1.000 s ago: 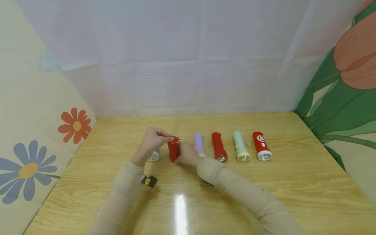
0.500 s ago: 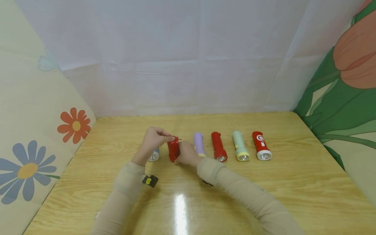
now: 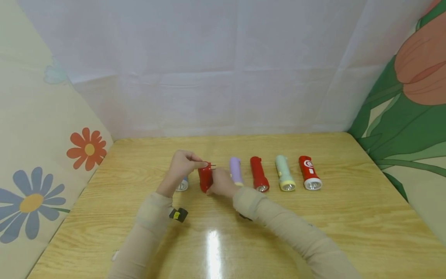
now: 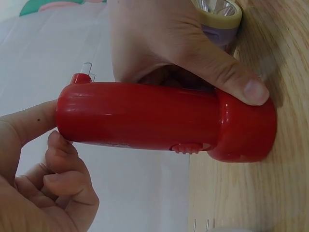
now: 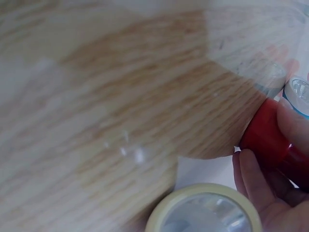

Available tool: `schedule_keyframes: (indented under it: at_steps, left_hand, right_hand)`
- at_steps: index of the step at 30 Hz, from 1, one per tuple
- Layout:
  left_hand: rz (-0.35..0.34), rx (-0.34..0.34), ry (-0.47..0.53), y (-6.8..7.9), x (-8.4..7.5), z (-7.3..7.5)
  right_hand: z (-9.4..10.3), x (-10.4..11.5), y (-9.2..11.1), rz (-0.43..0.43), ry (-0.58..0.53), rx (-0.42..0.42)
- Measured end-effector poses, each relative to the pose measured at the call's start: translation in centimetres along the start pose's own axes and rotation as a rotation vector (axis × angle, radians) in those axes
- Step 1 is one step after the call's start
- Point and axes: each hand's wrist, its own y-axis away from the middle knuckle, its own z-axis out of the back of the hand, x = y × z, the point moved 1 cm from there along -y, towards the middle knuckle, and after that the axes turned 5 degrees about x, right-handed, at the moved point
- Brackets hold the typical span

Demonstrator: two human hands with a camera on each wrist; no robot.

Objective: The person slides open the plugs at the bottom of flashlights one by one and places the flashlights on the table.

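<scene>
A red flashlight (image 4: 140, 116) stands head-down on the wooden table (image 3: 331, 217), between a blue-and-white flashlight (image 3: 182, 186) and a purple flashlight (image 3: 235, 169). The right hand (image 3: 223, 183) grips it low; the left hand (image 3: 181, 164) pinches its tail.

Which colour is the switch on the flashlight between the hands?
The switch is red, like the flashlight body; the left wrist view shows it best.

It's a screened-off booth — white sheet (image 3: 216, 66), flowered panels (image 3: 35, 128), wooden table (image 3: 352, 221).

Six flashlights (image 3: 205, 181) (image 3: 182, 185) (image 3: 235, 169) (image 3: 259, 174) (image 3: 285, 173) (image 3: 310, 173), two hands (image 3: 181, 164) (image 3: 222, 182), one table (image 3: 348, 221)
</scene>
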Motion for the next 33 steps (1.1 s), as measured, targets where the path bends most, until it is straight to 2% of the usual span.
schedule_keyframes:
  at_steps: [6, 16, 27, 33]
  left_hand:
    - [0.003, -0.017, -0.019, 0.1, -0.2, -0.1]
    - [-0.033, -0.012, -0.036, 0.2, 0.0, -0.1]
    - [-0.214, 0.082, -0.064, 0.5, 0.9, 0.6]
    - [-0.264, 0.132, -0.071, 0.7, 1.4, 0.9]
  right_hand:
    - [-0.1, 0.0, 0.0, 0.017, 0.003, -0.014]
    - [0.0, -0.1, 0.0, 0.041, 0.007, -0.009]
    - [0.0, -0.3, 0.0, 0.051, -0.010, -0.010]
    - [-0.1, -0.6, 0.0, 0.064, -0.007, -0.022]
